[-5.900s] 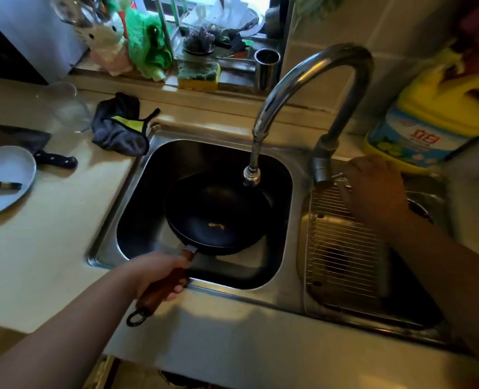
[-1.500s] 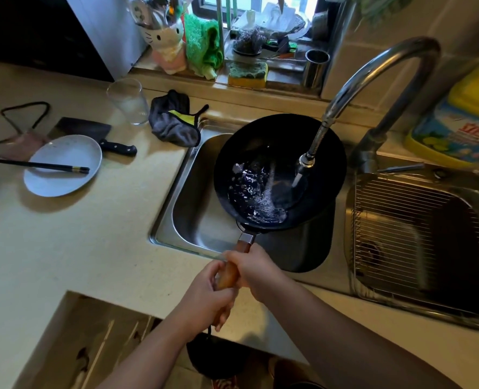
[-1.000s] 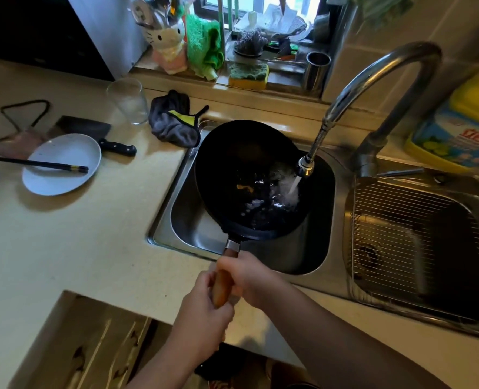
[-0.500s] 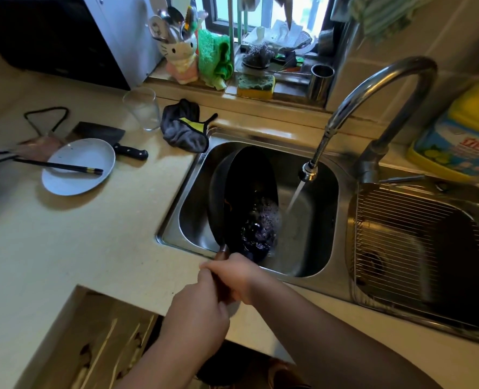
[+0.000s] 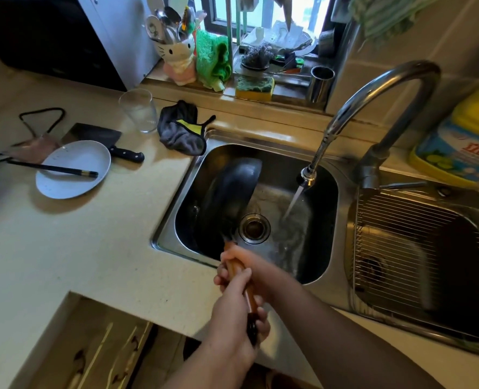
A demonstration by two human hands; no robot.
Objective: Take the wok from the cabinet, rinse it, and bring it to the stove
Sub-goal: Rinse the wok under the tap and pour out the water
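The black wok (image 5: 230, 192) stands tipped on its side in the left sink basin (image 5: 311, 259), its dark underside toward me and its bowl facing left. Its wooden handle (image 5: 242, 279) points back toward me over the sink's front edge. My left hand (image 5: 232, 313) grips the rear of the handle and my right hand (image 5: 249, 265) grips it closer to the pan. The faucet (image 5: 353, 108) runs, and its water stream (image 5: 293, 203) falls on the basin floor to the right of the wok. The drain (image 5: 254, 228) lies uncovered beside the wok.
The right basin holds a wire rack (image 5: 418, 248). A yellow detergent jug (image 5: 463, 147) stands at the far right. On the counter to the left are a white plate with chopsticks (image 5: 72, 169), a cleaver (image 5: 106, 141), a glass (image 5: 138, 110) and a dark cloth (image 5: 182, 127). An open drawer (image 5: 92, 349) is below.
I have turned the wok from flat under the stream to up on its side, emptying its water into the basin. The stream now misses the wok and hits the sink floor.
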